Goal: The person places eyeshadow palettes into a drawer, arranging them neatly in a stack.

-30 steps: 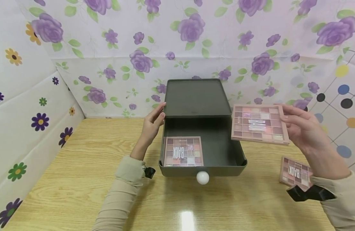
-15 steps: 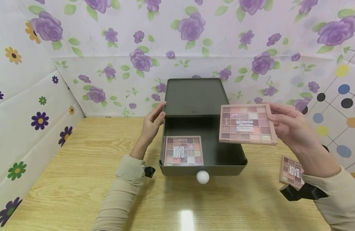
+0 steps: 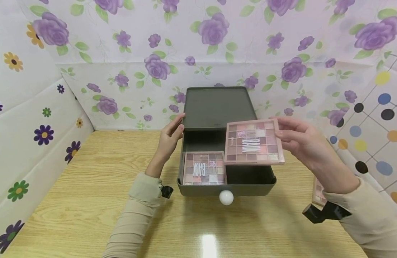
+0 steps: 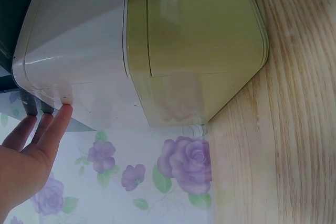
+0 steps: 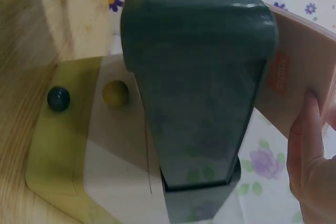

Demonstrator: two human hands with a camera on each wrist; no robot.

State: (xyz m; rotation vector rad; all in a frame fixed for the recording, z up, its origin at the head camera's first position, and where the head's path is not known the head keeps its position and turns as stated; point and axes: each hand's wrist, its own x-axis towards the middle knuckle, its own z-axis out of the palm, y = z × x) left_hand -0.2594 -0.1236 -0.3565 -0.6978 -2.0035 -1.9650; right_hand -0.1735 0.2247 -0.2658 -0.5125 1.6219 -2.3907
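Note:
A dark green drawer [image 3: 253, 190] with a white knob [image 3: 226, 197] is pulled out of the top tier of a drawer cabinet [image 3: 219, 107]. One eyeshadow palette [image 3: 203, 168] lies flat in the drawer's left half. Over the right half, my right hand [image 3: 303, 145] holds a second pink palette [image 3: 254, 141] by its right edge, slightly tilted. The right wrist view catches that palette's plain underside [image 5: 299, 61] beside the drawer. My left hand [image 3: 169, 141] rests fingertips against the cabinet's left side, fingers extended in the left wrist view.
A third palette [image 3: 318, 191] lies on the wooden table [image 3: 121, 168] at the right, mostly hidden by the right forearm. Below the green tier are a white tier [image 5: 118, 145] and a yellow-green tier [image 5: 58, 150]. A flowered cloth [image 3: 159, 43] hangs behind.
My right hand has carried the palette leftward from beside the cabinet to over the drawer's right half. The left hand and the drawer stay put.

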